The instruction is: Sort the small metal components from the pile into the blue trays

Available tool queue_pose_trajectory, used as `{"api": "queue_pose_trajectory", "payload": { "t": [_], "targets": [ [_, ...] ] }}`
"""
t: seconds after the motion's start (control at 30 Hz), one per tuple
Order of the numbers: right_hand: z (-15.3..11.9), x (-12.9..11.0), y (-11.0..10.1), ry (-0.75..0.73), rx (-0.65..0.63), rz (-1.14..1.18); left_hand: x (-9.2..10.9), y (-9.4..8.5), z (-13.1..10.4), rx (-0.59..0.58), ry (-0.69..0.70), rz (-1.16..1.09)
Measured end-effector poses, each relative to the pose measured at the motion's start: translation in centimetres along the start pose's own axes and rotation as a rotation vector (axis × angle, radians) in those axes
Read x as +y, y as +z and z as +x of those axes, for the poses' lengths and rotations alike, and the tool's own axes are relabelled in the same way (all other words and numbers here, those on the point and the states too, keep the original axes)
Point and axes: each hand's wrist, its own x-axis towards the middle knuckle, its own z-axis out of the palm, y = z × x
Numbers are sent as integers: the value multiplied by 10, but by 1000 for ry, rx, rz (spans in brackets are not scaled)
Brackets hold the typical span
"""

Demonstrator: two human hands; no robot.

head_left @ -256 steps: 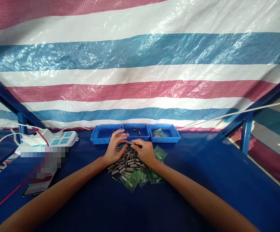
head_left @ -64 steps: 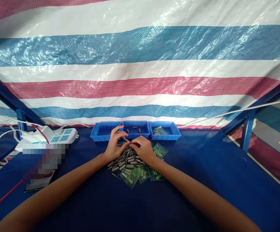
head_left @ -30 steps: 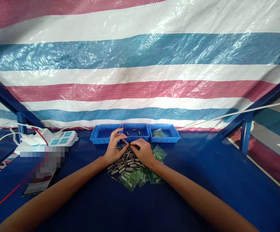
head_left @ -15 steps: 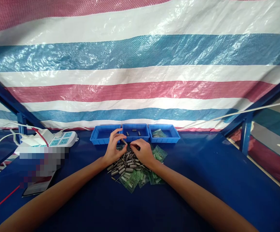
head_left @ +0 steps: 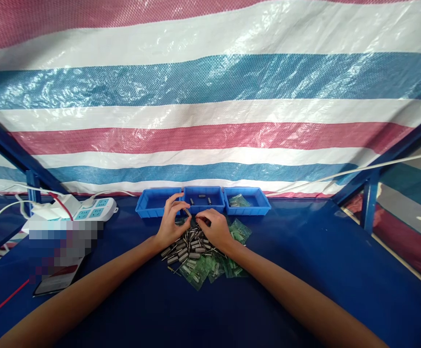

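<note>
Two bare forearms (head_left: pixel 105 275) over a smooth blue tabletop (head_left: pixel 214 319), with a dark, flat, glossy device (head_left: pixel 56 282) off to the left, partly masked by pixel blocks. Just ahead, at the front of the pile, translucent green plastic bags (head_left: pixel 199 273) of small pale parts. Behind and against these, a loose heap of grey metal cylinders and thin pins (head_left: pixel 183 250), directly below the fingers, perhaps for a short reach.

Above the heap, a small, slim metallic piece (head_left: pixel 187 212) in the left hand (head_left: pixel 170 224), tilted and nipped between thumb and forefinger, with the other fingers fanned clear, seemingly to leave the piece exposed. Opposite, in the right hand (head_left: pixel 216 230), fingers curled, thumb and forefinger drawn together at the tips (too small to tell whether around anything), and near the piece, probably for fine work with both hands.

Farther back, side by side within easy reach, three shallow blue plastic bins: left (head_left: pixel 154 212), partly behind raised fingers; middle (head_left: pixel 206 208), with three short dark cylinders (head_left: pixel 202 195) lying apart, perhaps spread for easy picking; right (head_left: pixel 250 210), with another green bag (head_left: pixel 240 200). To their left, a white power strip (head_left: pixel 103 210); beyond, a red, white and blue striped tarpaulin (head_left: pixel 210 140).
</note>
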Motion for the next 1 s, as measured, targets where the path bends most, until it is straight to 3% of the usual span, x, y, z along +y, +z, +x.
{"api": "queue_pose_trajectory", "payload": {
  "t": [0.6, 1.0],
  "targets": [
    [0, 0, 0, -1, 3, 4, 0, -1, -1, 11, -52, 2],
    [0, 0, -1, 0, -2, -3, -3, 3, 2, 97, -176, -198]
  ]
}}
